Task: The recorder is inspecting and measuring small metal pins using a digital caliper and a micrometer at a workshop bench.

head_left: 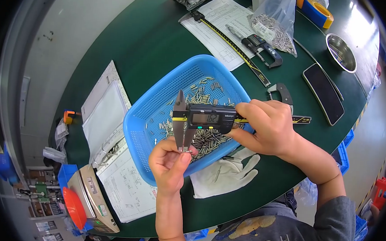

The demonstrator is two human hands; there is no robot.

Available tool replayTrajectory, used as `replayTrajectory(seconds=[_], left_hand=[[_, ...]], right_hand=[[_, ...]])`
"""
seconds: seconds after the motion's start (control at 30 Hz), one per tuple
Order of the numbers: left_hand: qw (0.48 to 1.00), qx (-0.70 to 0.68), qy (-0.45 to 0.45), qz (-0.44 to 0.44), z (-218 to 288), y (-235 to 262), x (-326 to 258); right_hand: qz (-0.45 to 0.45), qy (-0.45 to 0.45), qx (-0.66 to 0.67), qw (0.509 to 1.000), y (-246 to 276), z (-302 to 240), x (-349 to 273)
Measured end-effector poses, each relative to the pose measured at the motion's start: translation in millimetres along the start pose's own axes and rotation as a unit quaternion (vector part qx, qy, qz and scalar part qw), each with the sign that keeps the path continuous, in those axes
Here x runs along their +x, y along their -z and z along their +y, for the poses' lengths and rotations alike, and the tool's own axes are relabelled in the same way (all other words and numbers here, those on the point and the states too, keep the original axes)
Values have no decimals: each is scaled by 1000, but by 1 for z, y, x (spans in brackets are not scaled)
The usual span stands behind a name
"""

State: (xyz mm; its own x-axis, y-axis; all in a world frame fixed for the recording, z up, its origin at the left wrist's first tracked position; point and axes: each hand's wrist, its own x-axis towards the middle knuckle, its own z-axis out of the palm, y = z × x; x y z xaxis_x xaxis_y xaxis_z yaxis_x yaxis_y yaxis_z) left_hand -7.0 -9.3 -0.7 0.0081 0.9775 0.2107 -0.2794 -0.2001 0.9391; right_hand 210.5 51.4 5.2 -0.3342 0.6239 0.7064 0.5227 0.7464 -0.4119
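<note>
My right hand [265, 127] grips a black digital caliper [206, 118] by its slider, with fingers and thumb closed around it. The caliper lies level over a blue perforated basket [147, 104], its jaws pointing toward me. Between finger and thumb, my left hand [170, 163] pinches a small metal pin [186, 150] at the tips of the jaws. Fingertips partly hide the pin. Many short metal pins [211, 139] lie loose in the basket beneath the caliper. Digits show on the caliper's small screen.
A white glove [225, 175] with a few pins on it lies before the basket. Papers and a ring binder [111, 153] and a scale [93, 198] are at left. Beyond are another caliper [233, 45], a micrometer [266, 50], a bag of pins [276, 28], a phone [323, 93] and a metal bowl [341, 52].
</note>
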Motion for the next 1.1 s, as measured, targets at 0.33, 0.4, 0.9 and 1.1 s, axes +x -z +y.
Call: replayTrajectory(seconds=[0.33,0.4,0.9,1.1], left_hand=[[1000,-9,-9,4,-1,1,-1],[1000,-9,-10,5,-1,0,-1],[1000,-13,-7,-1,1,0,-2],[1000,-12,-10,3,0,-1,-2]], right_hand=[[-6,44,-13,999,-1,0,-1],[-5,49,-17,999,-1,0,-1],[25,76,-30,996,-2,1,0],[20,62,-41,997,0,-1,1]])
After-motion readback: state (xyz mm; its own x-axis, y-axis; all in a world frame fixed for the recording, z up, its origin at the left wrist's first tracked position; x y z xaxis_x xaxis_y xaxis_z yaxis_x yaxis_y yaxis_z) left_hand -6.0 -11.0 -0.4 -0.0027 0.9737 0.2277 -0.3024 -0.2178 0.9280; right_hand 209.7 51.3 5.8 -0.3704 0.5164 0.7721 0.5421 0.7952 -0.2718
